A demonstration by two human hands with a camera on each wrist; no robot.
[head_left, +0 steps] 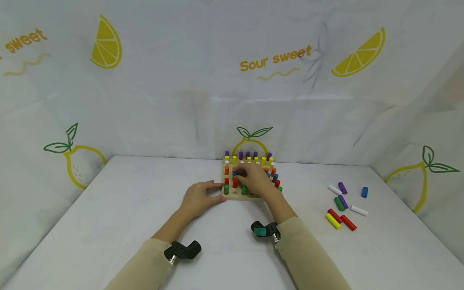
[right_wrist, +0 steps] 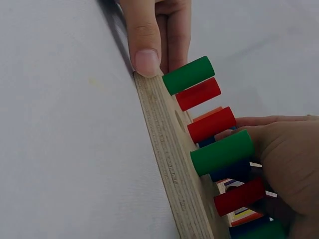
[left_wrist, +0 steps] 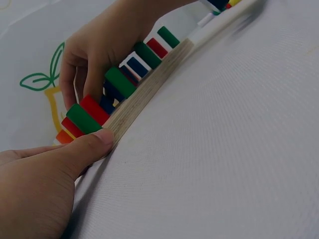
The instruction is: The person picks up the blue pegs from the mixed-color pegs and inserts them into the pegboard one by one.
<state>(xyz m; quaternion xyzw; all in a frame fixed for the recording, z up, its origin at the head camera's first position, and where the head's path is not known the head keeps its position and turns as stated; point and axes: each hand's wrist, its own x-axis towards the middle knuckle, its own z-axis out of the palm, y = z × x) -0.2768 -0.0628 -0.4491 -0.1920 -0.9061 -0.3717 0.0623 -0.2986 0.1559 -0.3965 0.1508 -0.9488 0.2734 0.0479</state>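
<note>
A wooden pegboard (head_left: 237, 196) stands on the table with rows of coloured pegs upright in its holes. My left hand (head_left: 197, 199) grips the board's near left corner; its thumb (left_wrist: 102, 139) presses on the front edge. Over the board's left half, my right hand (head_left: 255, 177) reaches down and pinches a blue peg (head_left: 234, 174) among the blue row. Near its fingertips stand a red peg (right_wrist: 212, 124) and a green peg (right_wrist: 222, 152). The right hand hides much of the board's middle in the head view.
To the right of the board lie loose pegs: white (head_left: 359, 210), blue (head_left: 364, 192), green (head_left: 339, 204), yellow (head_left: 333, 221), red (head_left: 349, 222) and purple (head_left: 342, 187). A white printed cloth (head_left: 163, 121) hangs behind the table.
</note>
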